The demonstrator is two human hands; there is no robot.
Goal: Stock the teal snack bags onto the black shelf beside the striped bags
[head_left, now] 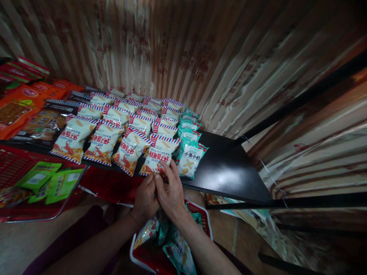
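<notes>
At the front edge of a black shelf, my right hand lays outstretched fingers on the lower front of a white-and-orange snack bag with a striped top. My left hand is closed close beside it, fingers curled at the bag's bottom edge; whatever is in them is hidden. More bags of the same kind stand in rows to the left. A column of teal snack bags stands just right of my right hand.
Below my forearms is a red basket holding teal and white bags. Another red basket on the left holds green packets. Brown and orange packets lie farther left. The black shelf extends right towards metal bars and wrinkled sheeting.
</notes>
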